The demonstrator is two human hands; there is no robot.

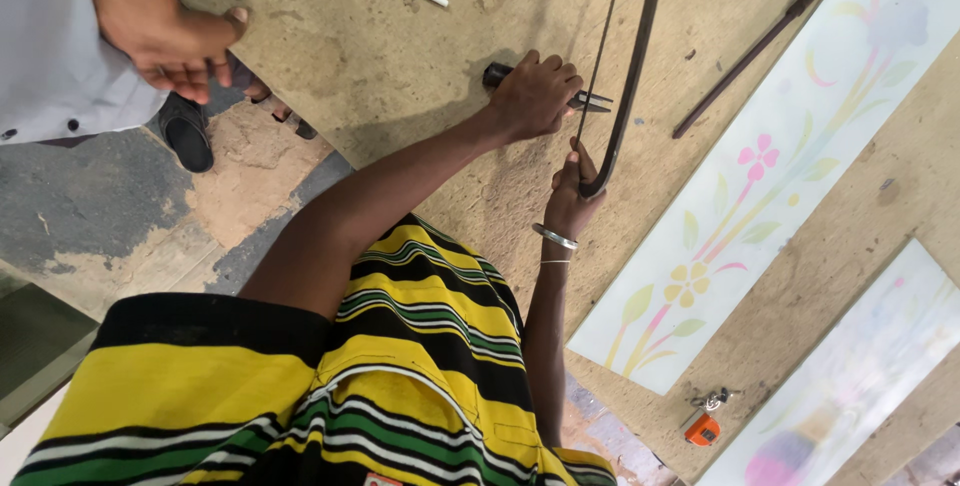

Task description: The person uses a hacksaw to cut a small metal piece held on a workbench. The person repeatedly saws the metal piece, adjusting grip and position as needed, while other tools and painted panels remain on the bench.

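Head view: the left hand [533, 96] closes around dark-handled metal pliers [590, 100] lying on the worn brown board surface [400, 56]. Just beside it, the right hand [572, 196] grips the lower end of a long, dark, bent rubber strip [632, 76]. A frosted glass panel with painted flowers [770, 166] lies near; another person's hand [185, 51] rests at the surface edge.

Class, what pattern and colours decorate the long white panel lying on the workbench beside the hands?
Pink and yellow flowers with green leaves on the white panel, clearest in the head view.
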